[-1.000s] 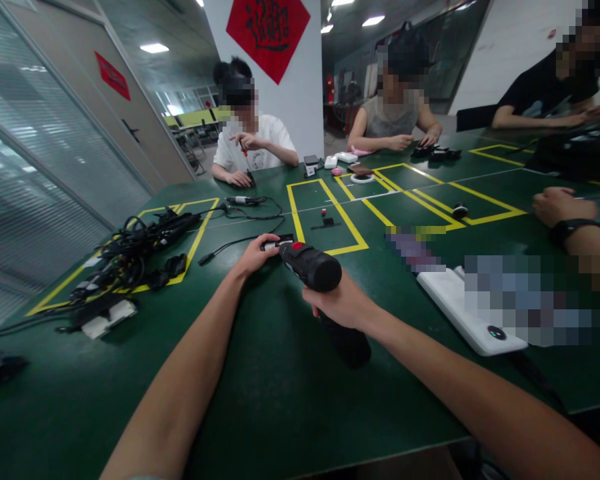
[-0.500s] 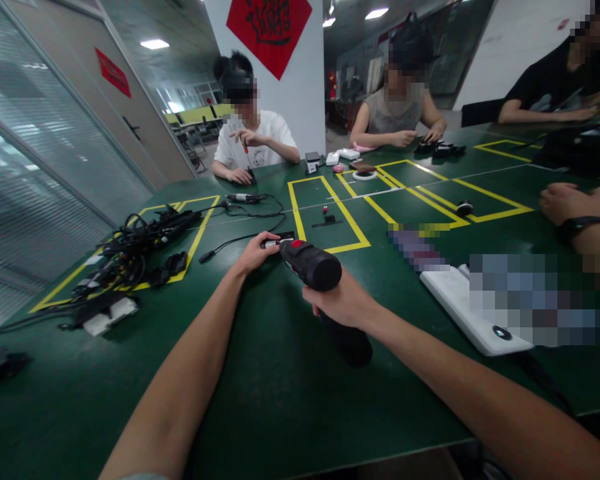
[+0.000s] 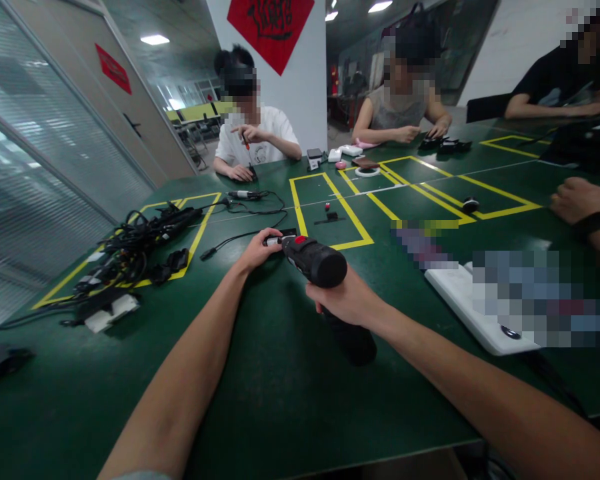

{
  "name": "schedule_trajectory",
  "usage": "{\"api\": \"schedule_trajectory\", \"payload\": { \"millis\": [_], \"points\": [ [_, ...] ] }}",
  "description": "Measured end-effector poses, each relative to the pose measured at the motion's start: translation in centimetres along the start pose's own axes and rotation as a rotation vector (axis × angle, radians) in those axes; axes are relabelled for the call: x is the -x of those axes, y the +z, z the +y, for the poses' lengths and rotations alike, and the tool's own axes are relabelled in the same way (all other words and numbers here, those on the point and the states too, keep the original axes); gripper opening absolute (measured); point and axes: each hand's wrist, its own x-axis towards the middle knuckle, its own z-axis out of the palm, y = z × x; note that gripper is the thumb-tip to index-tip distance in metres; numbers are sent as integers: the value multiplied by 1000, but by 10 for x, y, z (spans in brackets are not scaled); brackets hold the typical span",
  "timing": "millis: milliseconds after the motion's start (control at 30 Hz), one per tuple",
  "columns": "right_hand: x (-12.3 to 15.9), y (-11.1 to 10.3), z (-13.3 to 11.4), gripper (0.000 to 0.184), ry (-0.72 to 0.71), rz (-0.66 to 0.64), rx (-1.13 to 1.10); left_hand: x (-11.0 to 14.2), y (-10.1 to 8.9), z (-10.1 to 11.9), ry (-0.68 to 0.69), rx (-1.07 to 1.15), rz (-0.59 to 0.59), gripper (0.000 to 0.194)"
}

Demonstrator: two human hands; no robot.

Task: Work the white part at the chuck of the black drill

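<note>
Right hand (image 3: 345,300) closed around a black cordless power screwdriver with red button (image 3: 314,261); left hand (image 3: 255,250) pinches a small black-and-white part (image 3: 279,241) at its nose. Risk: a loose pinch could drop the part. Thin black cable (image 3: 237,235) at 10 o'clock could snag a wrist.

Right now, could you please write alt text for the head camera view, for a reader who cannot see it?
A person's right hand grips a black cordless drill, with the left hand at its front end, above a green table marked with yellow tape. Black cables lie to the left, and a co-worker and another sit across the table.
</note>
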Motion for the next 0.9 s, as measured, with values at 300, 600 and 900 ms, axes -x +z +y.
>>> {"api": "schedule_trajectory", "payload": {
  "millis": [300, 600, 900],
  "points": [
    [1, 0, -2, 40, 5, -27, -35, 0, 1, 2, -16, -27, -1, 41],
    [2, 0, -2, 44, -6, -5, -23, -2, 0, 1, -14, -33, -16, 43],
    [2, -1, -3, 39, 6, -6, -21, 0, -1, 3, 24, -32, -25, 41]
  ]
}}
